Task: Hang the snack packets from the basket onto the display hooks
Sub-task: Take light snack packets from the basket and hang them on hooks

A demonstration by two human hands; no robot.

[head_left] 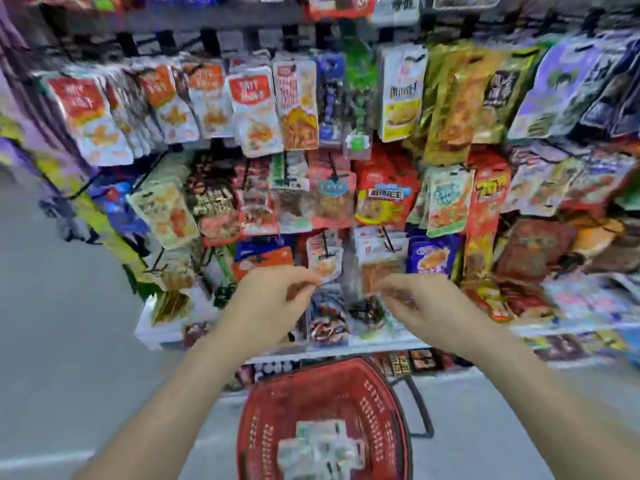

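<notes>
Left hand: I am seeing the left hand [273, 299] reaching to the rack with its fingers curled. Thumb and forefinger are meeting at the lower edge of the small packet [325, 263], but the blur is hiding whether they are pinching it.
Right hand: the right hand [415, 301] is loosely curled, and I cannot tell if it is holding anything.
Small packet: it is hanging just above the left fingertips, long axis up and down.
Orange packet: the orange packet [379, 268] is hanging above the right fingertips from a display hook [388, 239], top edge up.
Basket: the red basket [266, 410] is sitting below both wrists, between the forearms.
Basket packets: the pale packets [318, 445] are lying flat inside, and their direction is too blurred to tell.
</notes>
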